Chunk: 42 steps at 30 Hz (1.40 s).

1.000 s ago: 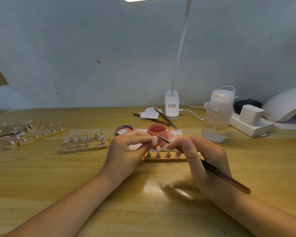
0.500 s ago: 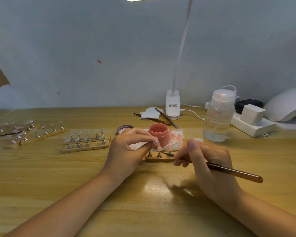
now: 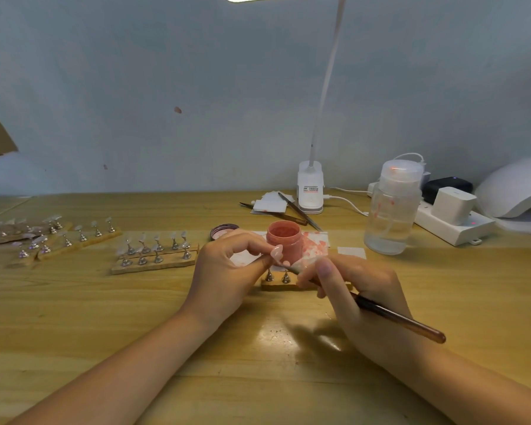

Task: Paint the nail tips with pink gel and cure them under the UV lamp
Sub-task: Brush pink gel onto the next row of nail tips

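At a wooden desk (image 3: 74,317), a person's left hand (image 3: 227,271) pinches a nail tip (image 3: 277,251) just before the open pink gel jar (image 3: 284,240), while the right hand (image 3: 359,289) grips a brush (image 3: 396,317) whose tip meets it.

No readable text anywhere. Only a small printed label on the lamp base (image 3: 310,189), centre right of the frame, its dark and red marks too blurred to make out.

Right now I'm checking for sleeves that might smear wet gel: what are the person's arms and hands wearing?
Nothing shows: both forearms are bare, with no sleeves, gloves, rings or watch on the left hand or right hand.
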Each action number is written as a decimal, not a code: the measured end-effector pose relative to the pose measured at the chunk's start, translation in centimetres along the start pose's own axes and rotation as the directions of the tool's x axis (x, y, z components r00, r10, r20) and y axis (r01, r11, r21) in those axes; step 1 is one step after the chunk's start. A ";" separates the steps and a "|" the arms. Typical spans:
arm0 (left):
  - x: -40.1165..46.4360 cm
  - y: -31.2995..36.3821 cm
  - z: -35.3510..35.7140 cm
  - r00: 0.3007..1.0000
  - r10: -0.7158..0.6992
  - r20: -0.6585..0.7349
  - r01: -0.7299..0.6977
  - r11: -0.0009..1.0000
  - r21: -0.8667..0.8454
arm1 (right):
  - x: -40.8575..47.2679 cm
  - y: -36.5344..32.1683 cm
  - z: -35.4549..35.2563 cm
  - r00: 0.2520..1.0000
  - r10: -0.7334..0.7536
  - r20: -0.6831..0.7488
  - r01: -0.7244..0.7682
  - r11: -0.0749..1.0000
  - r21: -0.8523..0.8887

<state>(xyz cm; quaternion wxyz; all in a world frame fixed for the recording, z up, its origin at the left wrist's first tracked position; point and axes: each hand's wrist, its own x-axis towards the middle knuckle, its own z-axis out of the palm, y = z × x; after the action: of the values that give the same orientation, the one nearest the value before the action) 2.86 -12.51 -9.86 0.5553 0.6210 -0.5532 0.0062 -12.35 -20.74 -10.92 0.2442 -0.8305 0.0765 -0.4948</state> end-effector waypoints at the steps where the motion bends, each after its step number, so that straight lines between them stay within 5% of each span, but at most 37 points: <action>1: 0.0 0.0 0.0 1.000 -0.002 -0.004 0.002 1.000 0.002 | 0.0 0.0 0.0 1.000 -0.004 -0.017 0.005 1.000 0.017; 33: 0.0 -0.1 -0.1 0.999 -0.048 0.016 0.047 0.997 0.068 | 0.1 0.0 0.1 0.999 0.029 0.018 -0.029 1.000 0.009; 42: -0.1 0.6 -0.2 0.997 -0.051 -0.050 0.050 0.999 -0.018 | 0.2 0.0 0.0 0.996 0.015 -0.092 -0.012 0.999 0.036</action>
<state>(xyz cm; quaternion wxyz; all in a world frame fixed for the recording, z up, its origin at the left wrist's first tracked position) 2.49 -12.19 -9.43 0.5742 0.6296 -0.5233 0.0031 -12.22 -20.78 -10.78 0.2584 -0.8016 0.0846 -0.5324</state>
